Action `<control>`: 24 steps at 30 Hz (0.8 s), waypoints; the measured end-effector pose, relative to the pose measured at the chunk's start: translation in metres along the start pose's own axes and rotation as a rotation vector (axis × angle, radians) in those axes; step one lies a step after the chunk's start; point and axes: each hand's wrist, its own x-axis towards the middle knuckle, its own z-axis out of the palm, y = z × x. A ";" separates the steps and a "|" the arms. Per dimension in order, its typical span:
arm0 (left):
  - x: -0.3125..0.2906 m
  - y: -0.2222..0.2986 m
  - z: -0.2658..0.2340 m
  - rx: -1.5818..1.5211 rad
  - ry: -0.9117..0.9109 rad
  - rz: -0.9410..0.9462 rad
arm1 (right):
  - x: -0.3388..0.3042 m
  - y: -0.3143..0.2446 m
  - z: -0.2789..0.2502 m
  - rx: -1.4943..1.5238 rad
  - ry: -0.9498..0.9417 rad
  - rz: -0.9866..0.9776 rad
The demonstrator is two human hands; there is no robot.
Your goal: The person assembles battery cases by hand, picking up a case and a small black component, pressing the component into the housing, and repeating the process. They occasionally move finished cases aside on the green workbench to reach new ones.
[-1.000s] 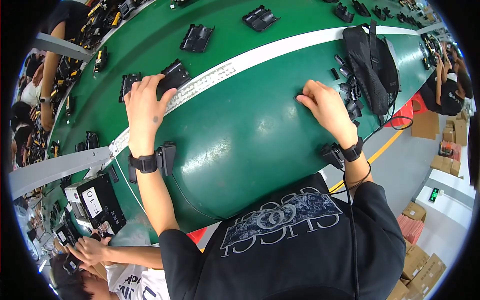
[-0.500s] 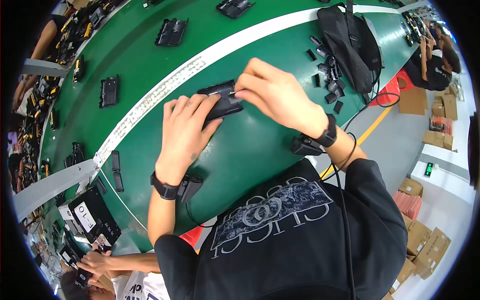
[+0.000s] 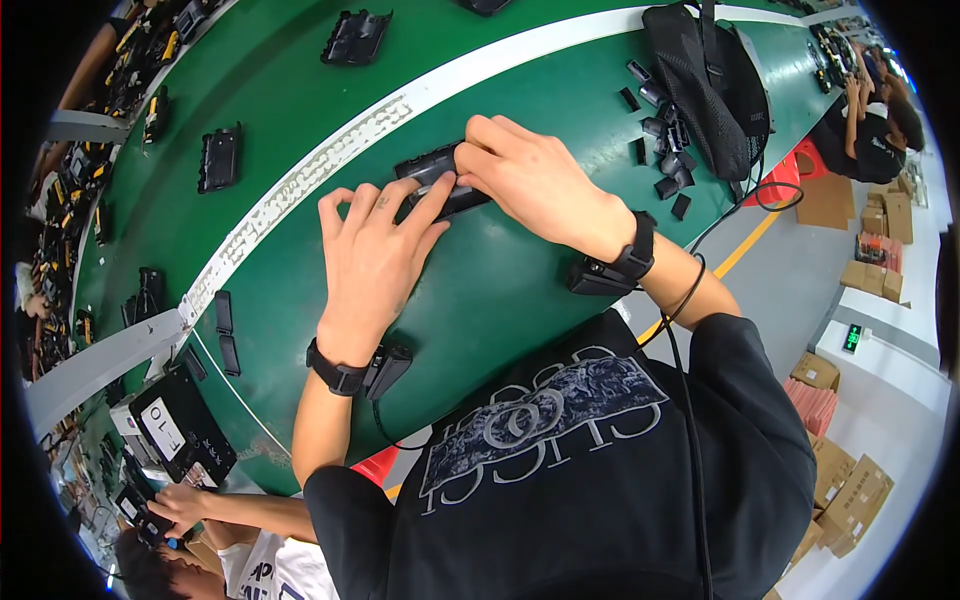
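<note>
A black plastic housing [image 3: 428, 165] lies on the green table in front of me, partly covered by my fingers. My left hand [image 3: 370, 250] steadies its near left side, with the index finger and thumb bent round the edge and the other fingers spread. From the right, my right hand [image 3: 535, 185] reaches over the housing, its fingertips pinched together against the part's right half. Whatever sits in that pinch is hidden. The fingertips of both hands almost meet on the housing.
Small black plastic pieces [image 3: 660, 140] lie in a pile to the right, beside a black bag [image 3: 700, 95]. Similar housings [image 3: 357, 38] rest beyond the white strip [image 3: 450, 80]. A cable [image 3: 690, 430] runs down from my right wrist. A co-worker's arm [image 3: 250, 512] is at lower left.
My right hand has moved slightly left and closed in on the housing. The small greyish piece that showed at its fingertips is now out of sight. The whole view has shifted a little.
</note>
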 end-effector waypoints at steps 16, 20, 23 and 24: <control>0.010 0.011 0.000 0.035 -0.041 -0.001 | 0.007 0.011 -0.010 -0.164 -0.108 -0.098; 0.037 -0.017 0.013 -0.011 -0.011 -0.139 | -0.020 0.016 -0.045 -0.120 0.192 0.139; 0.053 -0.081 0.029 -0.002 0.147 -0.353 | -0.050 0.040 -0.076 -0.251 0.290 0.412; 0.053 -0.100 0.025 0.016 0.141 -0.357 | -0.062 0.048 -0.081 -0.312 0.261 0.456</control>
